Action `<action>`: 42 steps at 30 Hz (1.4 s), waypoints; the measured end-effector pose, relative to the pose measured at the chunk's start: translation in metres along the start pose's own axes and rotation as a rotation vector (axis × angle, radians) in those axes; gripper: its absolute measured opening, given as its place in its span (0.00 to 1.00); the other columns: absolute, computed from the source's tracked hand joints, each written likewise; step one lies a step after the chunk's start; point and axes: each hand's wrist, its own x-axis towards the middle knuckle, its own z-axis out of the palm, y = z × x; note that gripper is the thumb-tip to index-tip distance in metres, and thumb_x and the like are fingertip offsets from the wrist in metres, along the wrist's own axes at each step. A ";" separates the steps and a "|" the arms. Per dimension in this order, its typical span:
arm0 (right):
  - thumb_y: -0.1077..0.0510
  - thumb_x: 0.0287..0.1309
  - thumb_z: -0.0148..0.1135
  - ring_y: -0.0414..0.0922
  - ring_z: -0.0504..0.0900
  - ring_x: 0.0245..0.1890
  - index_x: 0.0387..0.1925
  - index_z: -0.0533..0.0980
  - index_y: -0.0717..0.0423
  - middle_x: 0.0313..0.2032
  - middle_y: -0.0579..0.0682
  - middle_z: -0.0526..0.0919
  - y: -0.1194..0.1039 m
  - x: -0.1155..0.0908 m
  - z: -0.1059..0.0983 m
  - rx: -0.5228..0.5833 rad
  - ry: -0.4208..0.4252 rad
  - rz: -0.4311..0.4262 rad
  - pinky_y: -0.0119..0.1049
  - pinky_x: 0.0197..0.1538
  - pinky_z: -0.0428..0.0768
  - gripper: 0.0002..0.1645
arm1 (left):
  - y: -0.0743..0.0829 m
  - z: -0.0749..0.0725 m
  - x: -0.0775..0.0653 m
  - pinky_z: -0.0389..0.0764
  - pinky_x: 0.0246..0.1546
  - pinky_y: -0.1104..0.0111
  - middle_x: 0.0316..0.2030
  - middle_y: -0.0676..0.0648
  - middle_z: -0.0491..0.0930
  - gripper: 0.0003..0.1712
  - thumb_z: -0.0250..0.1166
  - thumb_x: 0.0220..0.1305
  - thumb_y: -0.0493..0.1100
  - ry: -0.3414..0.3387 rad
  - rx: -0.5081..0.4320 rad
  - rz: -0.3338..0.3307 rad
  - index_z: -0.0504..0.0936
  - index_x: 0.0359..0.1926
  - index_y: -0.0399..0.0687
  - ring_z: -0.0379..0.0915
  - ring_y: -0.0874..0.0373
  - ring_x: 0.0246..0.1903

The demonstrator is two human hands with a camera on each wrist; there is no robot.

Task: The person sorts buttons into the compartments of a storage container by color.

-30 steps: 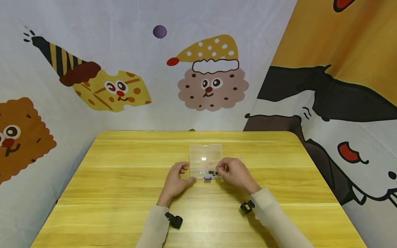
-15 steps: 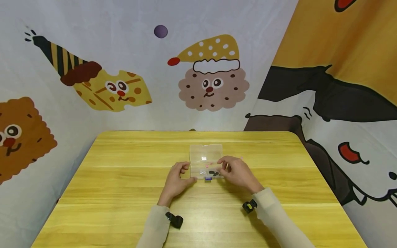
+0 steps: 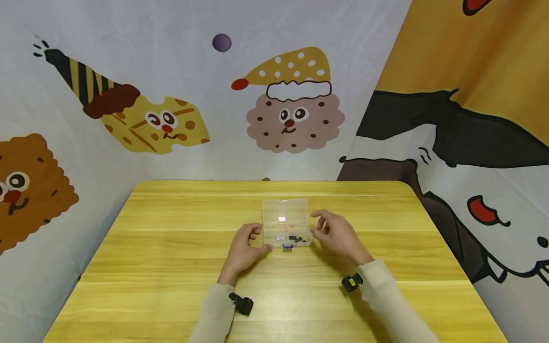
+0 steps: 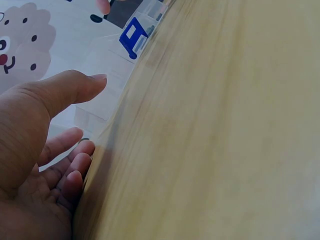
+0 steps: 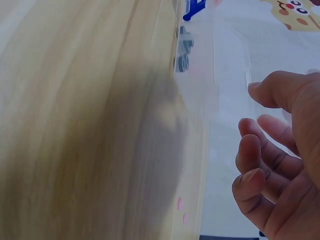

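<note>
An open clear plastic storage box (image 3: pixel 274 244) with a blue latch (image 3: pixel 287 247) sits on the table, its lid (image 3: pixel 285 209) folded back. Several small black pieces (image 3: pixel 295 238) lie in its right part, and small clear pieces (image 3: pixel 280 238) are further left. One pink bit (image 3: pixel 286 229) shows near the hinge. My left hand (image 3: pixel 242 250) rests at the box's left end, thumb by the front corner and other fingers loosely bent. Just off the right end is my right hand (image 3: pixel 339 237), fingers loosely bent and apart, with nothing visible between them.
Two small pink bits (image 5: pixel 180 203) lie on the table beyond the right end of the box, seen in the right wrist view. The wooden table (image 3: pixel 171 281) ends at a cartoon-printed cloth (image 3: pixel 188 71).
My right hand has drawn back from inside the box to the right, its fingers spreading. Black pieces at the box's right end are now in sight. The left hand stays put.
</note>
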 end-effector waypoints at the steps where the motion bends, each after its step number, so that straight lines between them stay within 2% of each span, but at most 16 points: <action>1: 0.53 0.63 0.71 0.36 0.74 0.24 0.59 0.79 0.54 0.33 0.41 0.82 0.002 0.000 -0.001 -0.002 0.005 0.008 0.31 0.28 0.73 0.24 | 0.000 0.000 0.000 0.72 0.54 0.56 0.51 0.46 0.77 0.38 0.81 0.53 0.46 0.000 -0.002 -0.001 0.77 0.64 0.47 0.69 0.51 0.49; 7: 0.50 0.65 0.69 0.36 0.76 0.26 0.62 0.77 0.53 0.34 0.43 0.82 0.017 -0.003 -0.006 -0.021 0.019 0.054 0.33 0.29 0.74 0.27 | 0.000 0.000 0.000 0.73 0.54 0.56 0.50 0.47 0.77 0.38 0.81 0.52 0.46 0.000 -0.007 0.002 0.77 0.64 0.47 0.70 0.52 0.49; 17: 0.51 0.65 0.69 0.39 0.80 0.29 0.63 0.75 0.57 0.35 0.47 0.83 0.039 -0.007 -0.012 -0.013 0.009 0.128 0.35 0.31 0.77 0.28 | 0.001 0.000 0.001 0.73 0.55 0.56 0.50 0.47 0.78 0.38 0.81 0.53 0.47 -0.001 0.004 0.001 0.77 0.64 0.47 0.70 0.52 0.49; 28: 0.49 0.65 0.68 0.41 0.81 0.32 0.56 0.79 0.55 0.34 0.47 0.84 0.059 -0.008 -0.013 -0.061 -0.038 0.200 0.38 0.34 0.77 0.22 | 0.000 0.000 0.001 0.73 0.54 0.57 0.50 0.47 0.78 0.38 0.81 0.53 0.47 -0.002 0.008 0.006 0.77 0.64 0.46 0.70 0.52 0.49; 42: 0.50 0.66 0.66 0.42 0.79 0.31 0.49 0.82 0.54 0.36 0.49 0.85 0.062 -0.001 -0.011 -0.056 -0.091 0.233 0.39 0.35 0.77 0.15 | -0.001 0.000 0.000 0.73 0.54 0.57 0.50 0.47 0.78 0.38 0.81 0.53 0.48 -0.002 0.001 0.008 0.77 0.64 0.46 0.69 0.52 0.48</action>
